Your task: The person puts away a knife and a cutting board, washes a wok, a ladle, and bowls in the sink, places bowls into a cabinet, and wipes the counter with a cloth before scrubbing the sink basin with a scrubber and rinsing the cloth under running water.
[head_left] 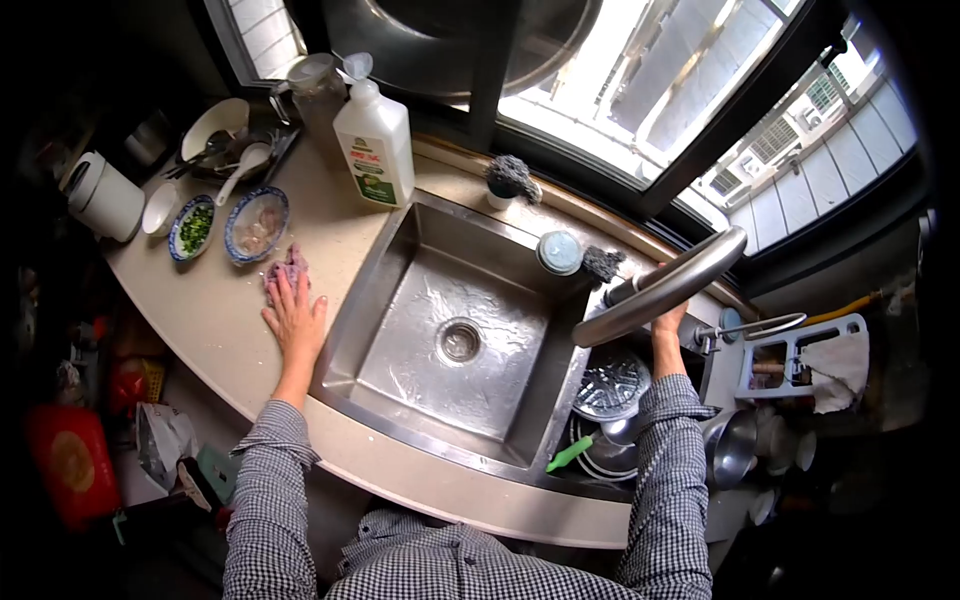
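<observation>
My left hand [296, 328] lies on the counter left of the sink, fingers stretched out and thumb apart. Its fingertips rest on a crumpled pinkish cloth [290, 266]. Just beyond the cloth sits a blue-rimmed oval dish [257, 226] with pale pieces of food in it. My right hand [670, 318] is at the sink's right side, behind the curved metal faucet [665, 290]. The spout hides most of its fingers, so what they touch is unclear. Between my hands is a wet steel sink [460, 290] with a round drain.
A dish of chopped greens [192, 230] and a small white bowl [163, 209] stand left. A large white bottle [375, 145] stands behind the sink's left corner. Dark scrubbers [510, 176] and a round lidded container [559, 253] line the back. A green-handled utensil [572, 453] lies at right.
</observation>
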Demonstrator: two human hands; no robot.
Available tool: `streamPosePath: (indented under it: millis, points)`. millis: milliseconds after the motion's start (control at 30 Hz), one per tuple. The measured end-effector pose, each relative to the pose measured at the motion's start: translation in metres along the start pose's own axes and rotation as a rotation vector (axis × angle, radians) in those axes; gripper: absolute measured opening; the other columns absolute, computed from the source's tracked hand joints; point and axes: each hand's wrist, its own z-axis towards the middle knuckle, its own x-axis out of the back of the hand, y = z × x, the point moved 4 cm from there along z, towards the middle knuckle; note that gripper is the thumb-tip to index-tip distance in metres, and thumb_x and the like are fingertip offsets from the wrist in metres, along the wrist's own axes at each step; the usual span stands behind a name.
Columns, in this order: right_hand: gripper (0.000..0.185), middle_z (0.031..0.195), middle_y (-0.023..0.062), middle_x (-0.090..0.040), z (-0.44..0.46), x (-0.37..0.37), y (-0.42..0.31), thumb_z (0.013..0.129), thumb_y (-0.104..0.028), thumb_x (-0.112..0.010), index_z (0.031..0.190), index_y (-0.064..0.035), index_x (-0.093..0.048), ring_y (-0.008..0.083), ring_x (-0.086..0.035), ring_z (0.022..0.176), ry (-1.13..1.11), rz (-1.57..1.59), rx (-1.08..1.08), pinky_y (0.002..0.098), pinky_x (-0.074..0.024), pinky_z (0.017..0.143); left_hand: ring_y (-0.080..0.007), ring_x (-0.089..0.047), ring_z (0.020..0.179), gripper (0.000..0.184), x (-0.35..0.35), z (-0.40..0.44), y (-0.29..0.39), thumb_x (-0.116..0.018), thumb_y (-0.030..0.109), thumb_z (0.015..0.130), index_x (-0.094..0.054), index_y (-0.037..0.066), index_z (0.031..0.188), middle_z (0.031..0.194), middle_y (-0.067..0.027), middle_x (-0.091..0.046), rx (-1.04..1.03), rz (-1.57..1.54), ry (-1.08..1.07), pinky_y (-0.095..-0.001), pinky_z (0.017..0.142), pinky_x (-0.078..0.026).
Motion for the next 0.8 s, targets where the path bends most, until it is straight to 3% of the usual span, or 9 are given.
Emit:
streamPosePath:
  millis: [67,133,200,267,333,500,600,667,800]
  points:
    - [0.024,0.098,0.0099,-0.061,-0.002,0.010,-0.021,0.085,-0.016,-0.050,0.104,-0.0044,-0.058,0.0167,-0.058,0.086,-0.058,-0.138,-0.048,0.0299,-0.0469,0.072,-0.0313,-0.010,0.134,0.059,0.002,0.000,0.000,-0.052,0.038,0.083,-0.030,0.021,0.136,0.146,-0.0109,-0.012,0.001,-0.014,0.001,-0.0611,0.100,-0.015]
    - [0.018,0.079,0.0149,-0.059,-0.009,0.021,-0.053,0.080,-0.011,-0.051,0.094,-0.0042,-0.058,0.0301,-0.057,0.075,0.039,-0.064,-0.123,0.0368,-0.0445,0.066,-0.0309,-0.011,0.134,0.057,0.009,0.002,0.001,-0.054,0.038,0.081,-0.035,0.023,0.133,0.145,-0.0110,-0.014,0.025,-0.074,-0.029,-0.0604,0.101,-0.015]
    - [0.027,0.090,0.0113,-0.054,-0.031,0.035,-0.087,0.080,-0.003,-0.050,0.107,-0.0006,-0.052,0.0242,-0.055,0.077,0.310,-0.139,0.042,0.0339,-0.0440,0.069,-0.0311,-0.015,0.133,0.055,0.031,0.010,0.005,-0.057,0.036,0.078,-0.040,0.023,0.129,0.144,-0.0117,-0.018,0.089,-0.081,-0.150,-0.0599,0.100,-0.018]
    - [0.021,0.092,0.0172,-0.055,-0.061,0.032,-0.128,0.076,-0.002,-0.050,0.096,0.0018,-0.054,0.0306,-0.055,0.087,0.294,0.072,-0.044,0.0363,-0.0421,0.079,-0.0315,-0.020,0.132,0.053,0.036,0.019,0.006,-0.059,0.034,0.075,-0.045,0.023,0.125,0.143,-0.0124,-0.023,0.096,-0.095,-0.206,-0.0598,0.099,-0.020]
    - [0.032,0.103,0.0188,-0.054,-0.084,-0.014,-0.124,0.070,0.002,-0.054,0.103,0.0022,-0.053,0.0327,-0.052,0.097,-0.057,0.104,0.159,0.0387,-0.0409,0.085,-0.0321,-0.025,0.129,0.051,0.026,0.028,-0.003,-0.061,0.032,0.072,-0.049,0.022,0.121,0.141,-0.0131,-0.028,0.022,-0.110,-0.216,-0.0601,0.097,-0.023]
    - [0.059,0.123,0.0203,-0.043,-0.049,-0.062,-0.163,0.064,0.001,-0.059,0.121,-0.0008,-0.042,0.0415,-0.043,0.110,-0.077,-0.550,0.454,0.0460,-0.0373,0.094,-0.0373,-0.041,0.118,0.034,0.022,0.047,-0.012,-0.059,0.024,0.073,-0.062,0.018,0.107,0.133,-0.0167,-0.039,-0.099,-0.211,-0.211,-0.0393,0.097,-0.036]
    - [0.042,0.112,0.0202,-0.047,-0.032,-0.092,-0.128,0.067,0.001,-0.056,0.108,-0.0010,-0.047,0.0386,-0.049,0.098,-0.321,-0.749,0.251,0.0437,-0.0451,0.081,-0.0359,-0.041,0.118,0.033,0.027,0.050,-0.015,-0.057,0.024,0.075,-0.062,0.017,0.107,0.133,-0.0170,-0.039,-0.071,-0.253,-0.226,-0.0373,0.097,-0.036]
    - [0.016,0.085,0.0175,-0.054,-0.029,-0.089,-0.132,0.068,0.000,-0.053,0.084,-0.0019,-0.050,0.0336,-0.052,0.078,-0.226,-0.678,0.364,0.0409,-0.0462,0.071,-0.0401,-0.039,0.118,0.032,0.017,0.052,-0.022,-0.056,0.025,0.077,-0.061,0.019,0.108,0.133,-0.0156,-0.039,-0.098,-0.274,-0.186,-0.0396,0.098,-0.036]
    - [0.023,0.084,0.0203,-0.057,-0.056,-0.047,-0.173,0.070,-0.002,-0.051,0.092,0.0018,-0.055,0.0345,-0.055,0.078,-0.143,-0.330,0.279,0.0393,-0.0454,0.071,-0.0450,-0.037,0.119,0.037,0.007,0.063,-0.028,-0.057,0.030,0.076,-0.059,0.019,0.111,0.135,-0.0181,-0.036,-0.197,-0.226,-0.141,-0.0423,0.099,-0.034]
